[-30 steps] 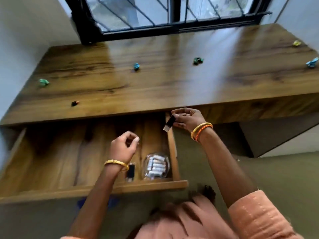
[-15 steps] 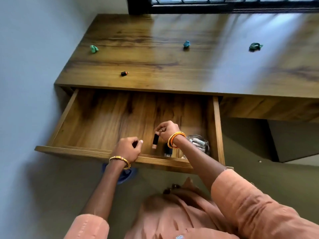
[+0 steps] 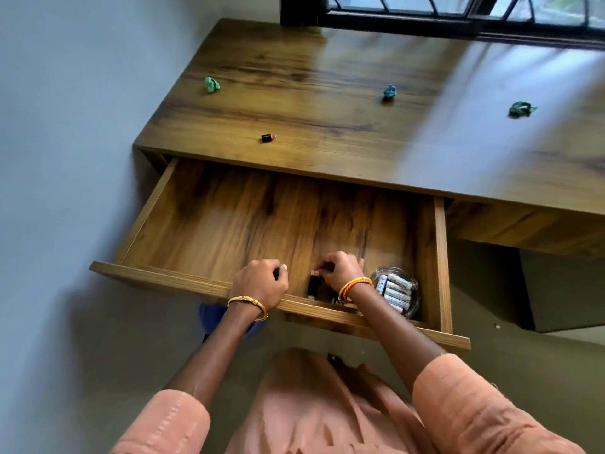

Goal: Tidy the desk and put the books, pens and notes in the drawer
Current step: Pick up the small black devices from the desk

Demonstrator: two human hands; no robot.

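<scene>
The open drawer (image 3: 209, 221) holds a glass dish (image 3: 397, 291) at 3 o'clock of the right hand (image 3: 340, 271), which pinches a small black item (image 3: 313, 285) that might knock it; the left hand (image 3: 260, 283) curls, holding something unclear.

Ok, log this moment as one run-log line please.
stage: stowing | right hand: pinches small black item, low in open drawer | left hand: curled, contents unclear | desk: paper scraps remain
</scene>
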